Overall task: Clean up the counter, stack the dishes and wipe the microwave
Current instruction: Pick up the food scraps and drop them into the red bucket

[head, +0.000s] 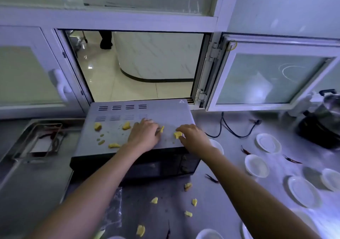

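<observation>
Reaching forward over the microwave [139, 128], both forearms stretch from the bottom corners of the head view and meet on its grey top. The left hand [144, 136] lies palm down with fingers bent, and a small yellow scrap [161, 129] shows at its fingertips, seemingly pinched, though the grip itself is partly hidden. The right hand [193, 137] is also palm down, its thumb and fingers curled around a yellow chunk [177, 134] near the top's right front edge. Left of the hands, three larger yellow pieces [126, 125] lie loose on the microwave top, along with a few small crumbs. The microwave sits on the steel surface [230, 165] below an open serving hatch [136, 64]. On the surface in front of it lie five more yellow pieces [188, 186]. To the right, white dishes [268, 143] are spread singly; at least six are visible, some cut off by the frame edge. A few dark red chillies [245, 150] lie among them, and a black cord [231, 130] trails behind. A metal tray [39, 141] sits at the left.
</observation>
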`<move>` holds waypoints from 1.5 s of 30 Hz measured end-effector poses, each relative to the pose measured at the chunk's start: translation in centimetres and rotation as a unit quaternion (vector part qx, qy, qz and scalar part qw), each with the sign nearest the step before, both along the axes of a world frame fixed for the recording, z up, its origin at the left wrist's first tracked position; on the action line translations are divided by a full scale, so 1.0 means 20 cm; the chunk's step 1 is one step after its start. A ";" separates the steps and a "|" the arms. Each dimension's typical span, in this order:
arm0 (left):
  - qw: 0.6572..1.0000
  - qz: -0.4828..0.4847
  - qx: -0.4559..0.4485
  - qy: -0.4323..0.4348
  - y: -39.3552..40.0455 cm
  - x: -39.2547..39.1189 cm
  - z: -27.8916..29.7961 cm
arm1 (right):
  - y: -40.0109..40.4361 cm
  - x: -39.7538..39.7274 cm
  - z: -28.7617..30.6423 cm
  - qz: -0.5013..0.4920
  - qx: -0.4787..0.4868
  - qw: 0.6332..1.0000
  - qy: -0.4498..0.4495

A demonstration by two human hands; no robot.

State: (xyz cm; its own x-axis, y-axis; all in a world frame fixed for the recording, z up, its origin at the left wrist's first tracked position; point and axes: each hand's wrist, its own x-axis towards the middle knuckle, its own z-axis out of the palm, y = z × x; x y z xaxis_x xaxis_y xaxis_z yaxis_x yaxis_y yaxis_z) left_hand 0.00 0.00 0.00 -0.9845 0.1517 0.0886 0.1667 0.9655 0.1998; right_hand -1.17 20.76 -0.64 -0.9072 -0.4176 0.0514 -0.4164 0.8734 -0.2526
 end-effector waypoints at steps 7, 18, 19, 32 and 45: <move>1.000 -0.014 -0.020 0.018 0.01 -0.07 -0.05 | -0.01 -0.04 -0.02 -0.002 0.015 1.000 0.013; 0.999 -0.014 0.024 0.027 -0.02 -0.08 -0.07 | -0.04 -0.06 0.00 -0.020 -0.020 1.000 0.006; 0.999 -0.009 0.022 0.022 -0.01 -0.08 -0.07 | -0.04 -0.05 0.00 -0.022 -0.031 0.999 0.007; 0.996 -0.064 0.049 0.048 0.05 -0.04 -0.03 | 0.01 0.06 0.01 -0.094 -0.179 0.979 0.009; 0.958 -0.230 0.156 0.074 0.64 0.10 -0.04 | 0.65 0.51 -0.01 -0.303 -0.232 0.922 0.063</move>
State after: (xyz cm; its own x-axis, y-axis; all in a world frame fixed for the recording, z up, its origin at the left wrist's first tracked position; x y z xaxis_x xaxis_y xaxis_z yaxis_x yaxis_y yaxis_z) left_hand 1.90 12.73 -0.84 -0.7937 0.5090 0.3331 0.6081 0.6808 0.4084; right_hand 9.04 33.71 -0.86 -0.9414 0.2570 0.2184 0.0603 0.7655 -0.6406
